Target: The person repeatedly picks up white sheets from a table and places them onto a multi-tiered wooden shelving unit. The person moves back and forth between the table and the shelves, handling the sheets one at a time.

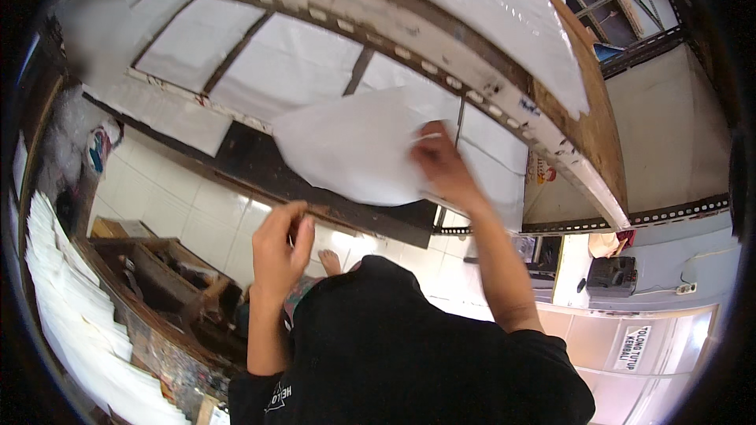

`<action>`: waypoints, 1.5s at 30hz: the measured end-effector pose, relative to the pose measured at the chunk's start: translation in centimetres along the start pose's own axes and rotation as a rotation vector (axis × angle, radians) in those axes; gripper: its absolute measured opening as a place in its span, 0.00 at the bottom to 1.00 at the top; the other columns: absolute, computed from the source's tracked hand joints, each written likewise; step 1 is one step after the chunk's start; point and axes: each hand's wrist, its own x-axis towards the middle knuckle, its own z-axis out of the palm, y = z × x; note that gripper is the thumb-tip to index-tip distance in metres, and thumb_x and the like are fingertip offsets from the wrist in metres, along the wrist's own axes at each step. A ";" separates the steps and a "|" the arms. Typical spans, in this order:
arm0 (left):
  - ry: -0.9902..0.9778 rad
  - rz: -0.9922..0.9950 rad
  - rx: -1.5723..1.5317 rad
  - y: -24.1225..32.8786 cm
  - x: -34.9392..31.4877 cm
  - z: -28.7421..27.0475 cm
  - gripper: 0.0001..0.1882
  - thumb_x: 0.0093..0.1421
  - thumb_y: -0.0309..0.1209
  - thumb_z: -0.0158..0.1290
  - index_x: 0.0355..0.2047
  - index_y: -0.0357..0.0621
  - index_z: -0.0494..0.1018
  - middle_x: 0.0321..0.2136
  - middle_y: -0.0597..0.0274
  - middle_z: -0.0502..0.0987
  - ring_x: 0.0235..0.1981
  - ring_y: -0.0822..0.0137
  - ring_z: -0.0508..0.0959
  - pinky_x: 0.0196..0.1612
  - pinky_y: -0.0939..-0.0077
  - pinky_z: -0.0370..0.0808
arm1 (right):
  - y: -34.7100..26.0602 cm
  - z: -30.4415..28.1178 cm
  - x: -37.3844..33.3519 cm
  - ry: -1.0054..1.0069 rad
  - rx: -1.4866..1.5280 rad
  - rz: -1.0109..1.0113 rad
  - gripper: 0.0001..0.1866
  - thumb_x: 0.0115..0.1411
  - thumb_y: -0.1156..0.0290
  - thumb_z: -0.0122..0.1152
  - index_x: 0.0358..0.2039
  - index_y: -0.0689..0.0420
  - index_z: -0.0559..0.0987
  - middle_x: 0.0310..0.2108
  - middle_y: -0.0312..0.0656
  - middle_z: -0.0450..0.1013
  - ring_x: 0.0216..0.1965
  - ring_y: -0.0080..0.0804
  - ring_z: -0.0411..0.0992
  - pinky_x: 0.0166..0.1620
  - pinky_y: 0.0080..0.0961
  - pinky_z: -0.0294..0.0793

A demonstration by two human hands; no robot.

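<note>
My right hand (445, 169) pinches the right edge of a white sheet (346, 145), which slants out over the front of a metal-framed shelf. Slight motion blur leaves the sheet's material unclear; it could be paper or thin plastic. My left hand (279, 245) hangs in the air below and left of the sheet, touching nothing. Its fingers are loosely curled with the thumb apart. Behind the held sheet, more white sheets (291, 59) lie side by side on the shelf, with dark gaps between them.
A perforated metal beam (409, 31) crosses above, edging a wooden upper shelf with a stack of glossy white packs (488, 16). At the left, a long row of white sheets (79, 323) stands by a wooden compartment box (173, 275). A black speaker (612, 276) is at right.
</note>
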 end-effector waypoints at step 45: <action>-0.112 -0.936 0.197 -24.3 -28.0 10.5 0.17 0.58 0.37 0.52 0.40 0.35 0.76 0.34 0.39 0.79 0.38 0.43 0.80 0.42 0.56 0.75 | 10.8 -8.9 -2.7 0.277 -0.272 -0.092 0.10 0.63 0.73 0.57 0.46 0.55 0.74 0.23 0.34 0.68 0.25 0.22 0.64 0.31 0.23 0.67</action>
